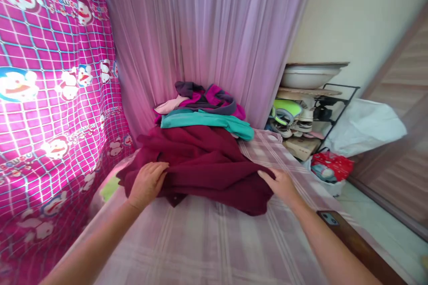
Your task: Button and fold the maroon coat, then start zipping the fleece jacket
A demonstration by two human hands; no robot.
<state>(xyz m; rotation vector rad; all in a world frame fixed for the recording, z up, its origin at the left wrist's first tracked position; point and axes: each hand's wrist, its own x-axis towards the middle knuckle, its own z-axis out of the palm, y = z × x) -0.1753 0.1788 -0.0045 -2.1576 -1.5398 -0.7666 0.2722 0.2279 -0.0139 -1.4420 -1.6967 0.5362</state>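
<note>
A crumpled maroon garment [203,160] lies on a bed with a pale checked sheet [207,240]. My left hand [147,182] rests on the garment's left edge, fingers curled on the cloth. On the garment's right edge my right hand [281,183] lies flat, fingers stretched along the cloth. Behind the maroon garment sits a pile of clothes: a teal piece [207,121], and magenta and dark grey pieces [210,98] on top.
A pink cartoon-print curtain [50,98] hangs at the left, a sheer lilac curtain [207,31] behind the pile. At the right stand a rack with shoes [297,120], a basin [309,75], a white bag [364,127] and a red bag [332,164]. A phone [329,218] lies on the bed's wooden edge.
</note>
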